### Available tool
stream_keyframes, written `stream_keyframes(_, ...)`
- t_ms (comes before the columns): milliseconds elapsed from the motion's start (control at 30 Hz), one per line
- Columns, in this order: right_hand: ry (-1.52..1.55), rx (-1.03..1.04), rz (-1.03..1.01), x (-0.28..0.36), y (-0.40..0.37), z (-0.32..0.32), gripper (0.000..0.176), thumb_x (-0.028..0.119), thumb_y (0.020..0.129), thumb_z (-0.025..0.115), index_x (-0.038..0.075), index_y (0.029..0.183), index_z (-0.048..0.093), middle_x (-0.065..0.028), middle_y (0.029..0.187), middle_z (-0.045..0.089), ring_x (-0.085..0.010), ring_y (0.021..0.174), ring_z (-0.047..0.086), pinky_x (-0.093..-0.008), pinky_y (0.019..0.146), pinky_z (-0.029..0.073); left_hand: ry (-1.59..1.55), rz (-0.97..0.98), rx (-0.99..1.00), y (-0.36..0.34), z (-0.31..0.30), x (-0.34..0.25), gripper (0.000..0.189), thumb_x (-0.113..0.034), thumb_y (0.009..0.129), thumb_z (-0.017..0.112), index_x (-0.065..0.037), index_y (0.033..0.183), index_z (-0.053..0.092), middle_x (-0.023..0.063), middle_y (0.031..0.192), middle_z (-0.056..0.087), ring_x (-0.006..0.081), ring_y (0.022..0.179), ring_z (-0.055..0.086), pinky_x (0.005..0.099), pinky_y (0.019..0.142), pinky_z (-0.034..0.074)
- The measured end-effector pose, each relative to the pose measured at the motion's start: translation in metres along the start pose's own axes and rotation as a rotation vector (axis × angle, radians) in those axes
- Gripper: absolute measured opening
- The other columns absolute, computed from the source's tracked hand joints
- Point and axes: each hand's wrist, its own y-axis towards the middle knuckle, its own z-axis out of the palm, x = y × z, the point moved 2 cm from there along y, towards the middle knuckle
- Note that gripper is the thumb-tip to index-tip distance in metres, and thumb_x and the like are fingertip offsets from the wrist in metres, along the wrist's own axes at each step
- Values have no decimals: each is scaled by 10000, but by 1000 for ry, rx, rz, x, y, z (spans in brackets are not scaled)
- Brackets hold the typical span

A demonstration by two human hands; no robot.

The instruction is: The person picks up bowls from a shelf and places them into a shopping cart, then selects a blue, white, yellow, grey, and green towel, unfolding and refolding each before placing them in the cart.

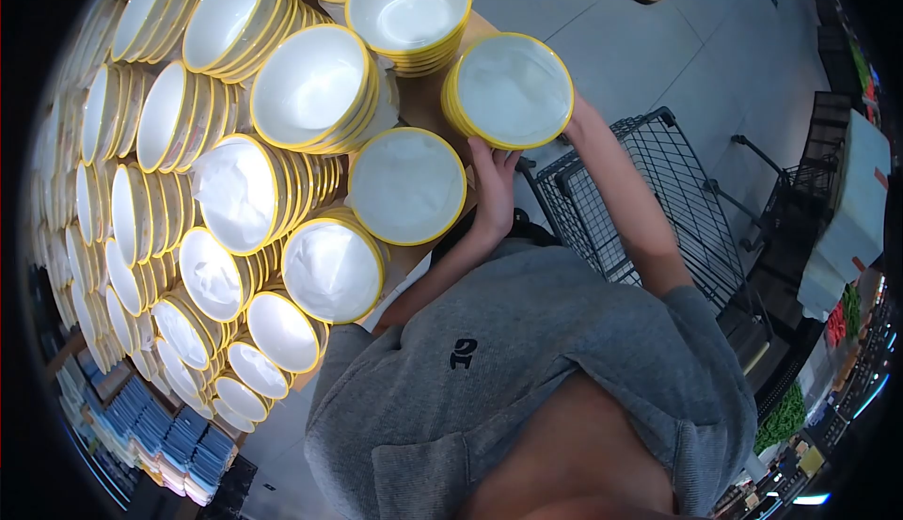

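A short stack of white bowls with yellow rims point(514, 90) is held at the right edge of the display, its top bowl covered inside by a whitish sheet. My left hand point(494, 177) grips the near side of this stack, with fingertips against the bowls. My right hand point(577, 123) is on the stack's right side, its fingers mostly hidden behind the bowls. Beside my left hand sits another bowl stack point(407, 186) with a similar whitish lining. Just behind is a stack with a bare white inside point(408, 12).
Many tilted bowl stacks point(310, 87) fill the left side, close together. A black wire shopping cart point(649, 200) stands on the grey tiled floor point(621, 40) at right. Folded blue goods point(169, 426) lie at lower left. A white box point(851, 200) is at far right.
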Motion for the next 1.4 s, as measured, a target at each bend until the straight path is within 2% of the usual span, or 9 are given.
stream_keyframes(67, 73, -42, -10, -9, -5, -16, 372, 262, 965, 497, 2, 1225, 551, -115, 1140, 638, -191, 973, 655, -344, 821, 571, -53, 11, 5, -4, 3, 4, 718, -518, 995, 260, -61, 1482, -5, 149, 1508, 169, 266, 1397, 232, 445, 1130, 223)
stream_keyframes(167, 432, 304, -112, -22, -30, -52, 383, 244, 951, 521, -6, 1241, 535, -124, 1131, 637, -189, 950, 657, -339, 804, 575, 152, 34, 79, -14, 13, 2, 793, -412, 1013, 344, -26, 1443, -200, 156, 1540, -6, 260, 1423, 95, 410, 1148, 126)
stream_keyframes(300, 401, 125, -194, -11, -86, -55, 412, 247, 944, 535, -5, 1268, 508, -126, 1146, 625, -195, 966, 647, -344, 826, 565, 137, 64, 321, -26, 36, 11, 905, -393, 995, 417, 2, 1406, -287, 187, 1535, -107, 271, 1426, -27, 401, 1148, 31)
stream_keyframes(800, 410, -409, -669, -77, -355, -202, 416, 255, 947, 529, 1, 1275, 503, -126, 1150, 625, -196, 969, 651, -340, 830, 565, 324, -594, 892, -134, 146, 161, 1107, -400, 903, 604, -78, 1400, -331, 199, 1505, -1, 298, 1417, 58, 400, 1146, 113)
stream_keyframes(900, 539, -590, -627, -127, -395, -260, 409, 261, 951, 519, 4, 1269, 508, -126, 1154, 625, -200, 979, 651, -344, 833, 565, 319, -828, 944, -157, 151, 219, 1090, -393, 905, 601, -68, 1412, -308, 197, 1506, 6, 291, 1419, 45, 394, 1147, 96)
stream_keyframes(1033, 713, -745, -513, -179, -436, -314, 382, 276, 968, 476, 15, 1243, 528, -128, 1167, 622, -215, 1004, 650, -356, 835, 569, 409, -1095, 903, -184, 171, 270, 1072, -424, 907, 592, -92, 1429, -283, 174, 1513, 21, 290, 1410, 135, 397, 1107, 266)
stream_keyframes(1133, 788, -783, -477, -201, -456, -338, 381, 279, 976, 445, 18, 1238, 535, -127, 1159, 625, -214, 1014, 644, -350, 850, 560, 561, -1129, 944, -193, 160, 316, 1102, -628, 806, 610, -221, 1476, -164, 108, 1500, 116, 278, 1389, 223, 472, 1086, 295)
stream_keyframes(1233, 860, -812, -493, -216, -466, -356, 387, 270, 980, 416, 12, 1244, 533, -122, 1149, 626, -205, 1025, 631, -335, 879, 538, 701, -1122, 1053, -191, 141, 353, 1100, -604, 832, 595, -213, 1468, -213, 110, 1516, 80, 276, 1403, 185, 479, 1093, 276)
stream_keyframes(1400, 878, -821, -470, -250, -457, -393, 398, 249, 979, 387, 3, 1261, 523, -122, 1163, 613, -200, 1029, 616, -328, 903, 509, 820, -1147, 1119, -190, 136, 386, 1017, -322, 946, 555, -84, 1411, -317, 178, 1541, -39, 269, 1437, 39, 380, 1148, 114)
